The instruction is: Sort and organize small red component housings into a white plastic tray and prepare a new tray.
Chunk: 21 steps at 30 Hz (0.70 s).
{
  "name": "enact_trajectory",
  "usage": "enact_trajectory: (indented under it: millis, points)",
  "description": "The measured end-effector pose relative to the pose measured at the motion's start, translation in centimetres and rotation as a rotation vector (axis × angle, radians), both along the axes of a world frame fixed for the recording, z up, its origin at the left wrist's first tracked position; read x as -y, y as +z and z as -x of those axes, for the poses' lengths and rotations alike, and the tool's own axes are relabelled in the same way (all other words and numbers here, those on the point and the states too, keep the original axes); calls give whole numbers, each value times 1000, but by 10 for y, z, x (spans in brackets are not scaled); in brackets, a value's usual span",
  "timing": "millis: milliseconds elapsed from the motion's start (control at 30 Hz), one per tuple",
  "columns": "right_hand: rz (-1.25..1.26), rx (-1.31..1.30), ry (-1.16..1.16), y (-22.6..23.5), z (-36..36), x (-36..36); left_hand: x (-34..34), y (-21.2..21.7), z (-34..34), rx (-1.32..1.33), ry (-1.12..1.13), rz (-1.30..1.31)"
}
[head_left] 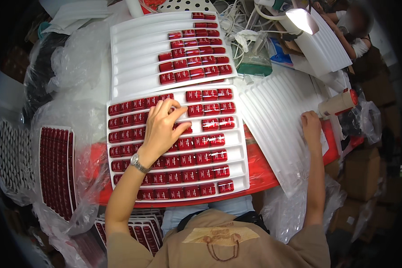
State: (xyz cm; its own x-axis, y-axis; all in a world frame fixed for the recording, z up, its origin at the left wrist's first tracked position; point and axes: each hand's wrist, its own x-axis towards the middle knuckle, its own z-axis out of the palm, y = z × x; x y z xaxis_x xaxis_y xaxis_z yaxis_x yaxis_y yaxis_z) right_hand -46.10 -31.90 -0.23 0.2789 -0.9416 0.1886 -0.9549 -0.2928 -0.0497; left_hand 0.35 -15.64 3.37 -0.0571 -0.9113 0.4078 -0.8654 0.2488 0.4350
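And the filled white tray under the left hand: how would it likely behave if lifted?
The white tray would probably feel heavy, since rows of glossy red pieces fill most of it. It may flex, as it looks like thin moulded plastic. If tilted, the pieces could slide along their rows, where gaps show.

Tan short-sleeved shirt (272,250) with a yellowish chest panel (196,235) and brown cord motif (223,260), silvery wristwatch (140,163), pale-blue trousers (238,206)

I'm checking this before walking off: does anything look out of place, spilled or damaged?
In the near tray, the top and third rows of red pieces have gaps, odd beside the more closely packed rows below. The left hand hides part of it. No spill or damage shows.
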Motion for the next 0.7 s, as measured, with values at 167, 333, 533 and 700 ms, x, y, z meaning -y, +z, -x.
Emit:
enact_trajectory:
  millis: [167,333,533,700]
  points:
    - [-153,1103,-17,44,-91,-28,-12,1,6,2,-81,-122]
    - [-560,1620,464,86,-229,-104,-26,11,45,-1234,-272,-408]
    - [-144,897,884,84,-231,-119,-36,12,61,-1582,-369,-400]
    - [-338,722,350,78,-133,-90,-34,8,32,-686,-155,-250]
